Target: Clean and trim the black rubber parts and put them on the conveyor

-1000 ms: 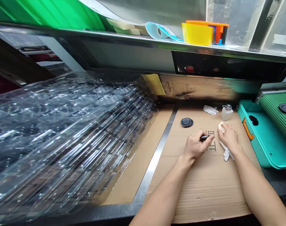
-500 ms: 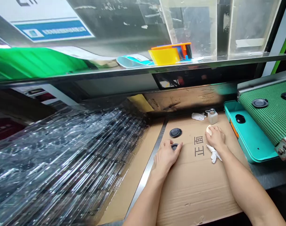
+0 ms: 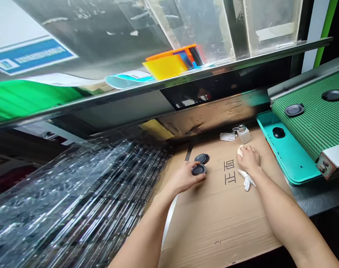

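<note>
Here's the left hand [image 3: 183, 178] out over the cardboard sheet [image 3: 219, 230], fingers curled down on a black disc [image 3: 198, 170], pinching it at the fingertips; just beyond sits a second black disc [image 3: 201, 158], almost touching it; the right hand [image 3: 249, 160] stays well apart from the left, clamped over a white pad [image 3: 240, 151] whose tip pokes out past the fingers; right below that wrist lies a crumpled white cloth [image 3: 246, 179], just beside the black printed characters [image 3: 230, 172] on the cardboard; further up, a small bottle [image 3: 244, 134] with a metal top stands next to another white cloth [image 3: 227, 137]; over to the right, a teal tray [image 3: 286, 149] holds one more black disc [image 3: 278, 132], with a green mesh belt [image 3: 311, 123] beside it carrying two discs [image 3: 294, 109]; on the left, a big stack of clear plastic sheets [image 3: 74, 197] runs along the cardboard; up on the steel shelf [image 3: 102, 98] sits a yellow container [image 3: 165, 67].
</note>
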A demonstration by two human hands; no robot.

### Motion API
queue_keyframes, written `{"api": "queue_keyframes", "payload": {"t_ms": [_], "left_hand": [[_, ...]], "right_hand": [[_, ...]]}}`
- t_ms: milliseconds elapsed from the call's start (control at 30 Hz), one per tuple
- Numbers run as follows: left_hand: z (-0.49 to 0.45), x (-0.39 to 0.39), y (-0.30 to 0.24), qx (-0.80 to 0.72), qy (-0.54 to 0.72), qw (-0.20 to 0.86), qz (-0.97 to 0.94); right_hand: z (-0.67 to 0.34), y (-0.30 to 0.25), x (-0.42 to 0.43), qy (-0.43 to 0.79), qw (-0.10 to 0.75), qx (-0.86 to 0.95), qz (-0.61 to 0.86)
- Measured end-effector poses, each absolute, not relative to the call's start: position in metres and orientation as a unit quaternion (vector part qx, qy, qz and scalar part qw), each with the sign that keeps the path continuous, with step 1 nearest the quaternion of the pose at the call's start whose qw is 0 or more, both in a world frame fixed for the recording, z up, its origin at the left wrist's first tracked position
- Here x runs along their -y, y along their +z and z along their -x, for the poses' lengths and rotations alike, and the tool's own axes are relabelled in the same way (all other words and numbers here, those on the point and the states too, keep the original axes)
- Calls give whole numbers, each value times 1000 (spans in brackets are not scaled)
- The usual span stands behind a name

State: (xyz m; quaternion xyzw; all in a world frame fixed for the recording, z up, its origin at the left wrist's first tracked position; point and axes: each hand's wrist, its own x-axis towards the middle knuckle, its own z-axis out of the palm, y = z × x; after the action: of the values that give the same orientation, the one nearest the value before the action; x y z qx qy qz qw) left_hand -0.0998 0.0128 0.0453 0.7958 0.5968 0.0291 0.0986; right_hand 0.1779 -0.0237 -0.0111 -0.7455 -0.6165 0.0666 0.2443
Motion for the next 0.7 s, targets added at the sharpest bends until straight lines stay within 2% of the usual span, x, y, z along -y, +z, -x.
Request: {"api": "queue_keyframes", "payload": {"t_ms": [100,267,467,700], "left_hand": [[100,-49,49,-623,22,50,-780],[93,-88,48,-604,-39,80,-792],[84,-95,46,-609,-61,74,-787],[75,-83,59,-545,-11,157,-823]], "right_hand": [[-177,-12,23,70,245,617,745],[-177,-14,21,73,253,611,747],[-175,-12,24,75,253,611,746],[-176,-6,21,66,259,604,751]]}}
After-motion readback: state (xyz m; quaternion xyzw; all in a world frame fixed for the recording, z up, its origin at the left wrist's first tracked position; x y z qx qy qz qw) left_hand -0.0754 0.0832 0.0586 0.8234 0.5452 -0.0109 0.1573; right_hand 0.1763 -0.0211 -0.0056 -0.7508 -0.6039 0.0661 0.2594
